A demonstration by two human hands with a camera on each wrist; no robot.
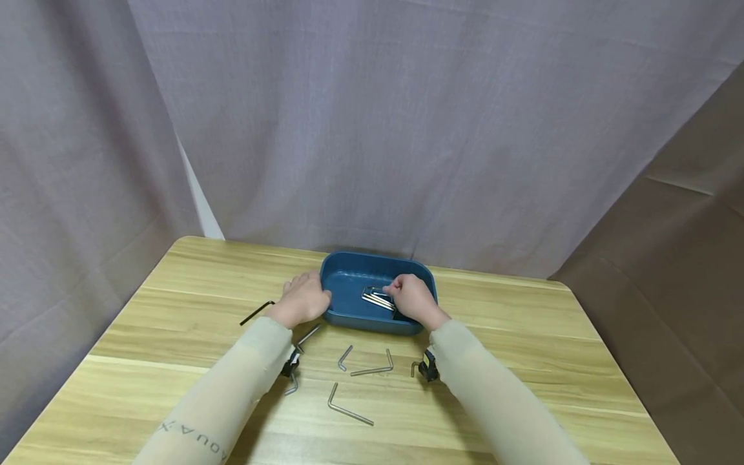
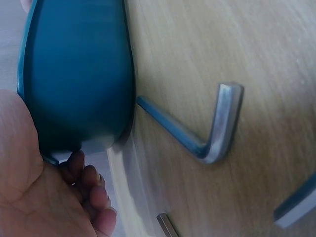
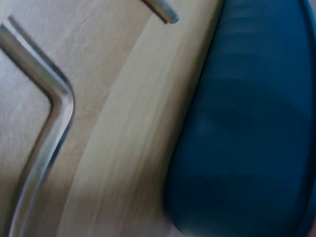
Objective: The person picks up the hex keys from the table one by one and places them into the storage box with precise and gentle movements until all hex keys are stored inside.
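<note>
I see a smooth blue plastic tray with a soft sheen, bright bare-metal hex keys beside it, a matt light wood-grain tabletop, and dull woven cloth across the upper frame.

The right hand covers part of the hex keys in the blue tray; their number is unclear.
</note>
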